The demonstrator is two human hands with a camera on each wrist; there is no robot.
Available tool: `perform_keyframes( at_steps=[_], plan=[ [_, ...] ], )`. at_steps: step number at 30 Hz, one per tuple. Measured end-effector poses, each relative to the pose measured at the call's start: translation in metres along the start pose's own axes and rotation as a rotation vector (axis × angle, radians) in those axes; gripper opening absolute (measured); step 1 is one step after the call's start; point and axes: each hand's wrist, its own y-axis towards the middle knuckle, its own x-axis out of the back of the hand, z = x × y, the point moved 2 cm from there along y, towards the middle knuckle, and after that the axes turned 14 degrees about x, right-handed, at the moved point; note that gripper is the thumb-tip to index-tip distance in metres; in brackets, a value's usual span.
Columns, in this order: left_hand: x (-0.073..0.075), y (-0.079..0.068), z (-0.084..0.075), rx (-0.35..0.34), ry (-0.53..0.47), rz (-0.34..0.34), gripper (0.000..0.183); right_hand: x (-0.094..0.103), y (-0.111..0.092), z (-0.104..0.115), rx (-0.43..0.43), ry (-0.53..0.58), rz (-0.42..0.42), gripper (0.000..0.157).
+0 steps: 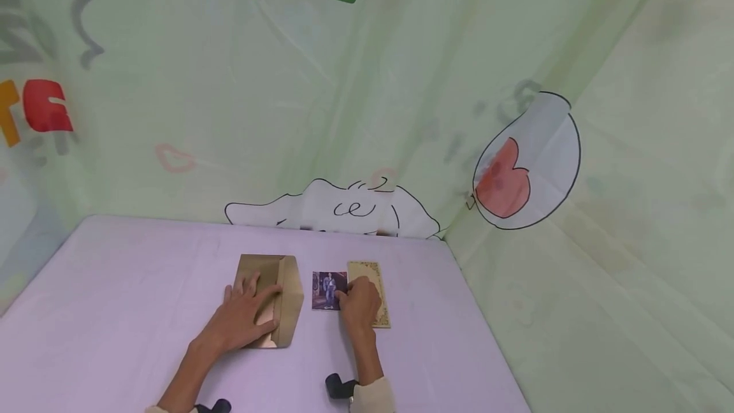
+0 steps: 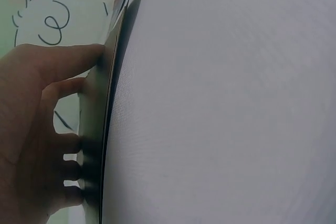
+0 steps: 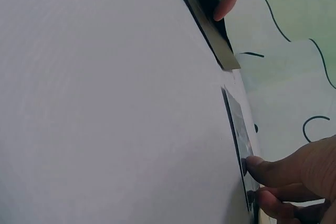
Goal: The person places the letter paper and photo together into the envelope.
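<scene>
A gold envelope [image 1: 248, 266] lies on the table with its flap [image 1: 292, 298] folded out to the right. My left hand [image 1: 241, 320] rests spread across it, thumb and index fingertip near the flap fold. In the left wrist view the fingertips [image 2: 71, 195] press on the envelope's face. To its right is a small photo print [image 1: 328, 289] of a standing person. My right hand [image 1: 361, 301] pinches the photo's right edge between thumb and curled fingers. Partly hidden beneath that hand is a cream card [image 1: 383, 317] with an ornate gold border.
A pale lilac cloth covers the table [image 1: 143, 273]. Behind it and to the right hangs a light green curtain [image 1: 344, 113] with printed drawings. Dark wrist camera mounts [image 1: 339, 387] sit at both wrists.
</scene>
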Motion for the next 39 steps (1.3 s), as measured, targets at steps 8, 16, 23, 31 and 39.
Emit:
perform_keyframes(
  at_steps=[8, 16, 23, 31, 39],
  plan=[
    [-0.005, 0.004, 0.003, 0.004, -0.008, 0.011, 0.066, 0.002, 0.006, 0.003, -0.160, 0.021, -0.017, 0.031],
    [-0.005, 0.005, 0.003, -0.006, -0.026, 0.009, 0.063, -0.001, 0.010, -0.002, -0.255, 0.045, 0.008, 0.033],
    [-0.006, 0.004, 0.005, -0.030, -0.042, -0.015, 0.065, 0.008, 0.010, 0.002, -0.248, 0.095, -0.055, 0.016],
    [-0.004, 0.003, 0.008, -0.017, -0.072, -0.006, 0.067, 0.025, 0.009, 0.000, -0.416, 0.567, -0.032, 0.013],
    [-0.002, 0.005, 0.011, -0.001, -0.123, 0.025, 0.069, 0.021, 0.011, -0.002, -0.557, 0.886, 0.012, 0.022]
  ],
)
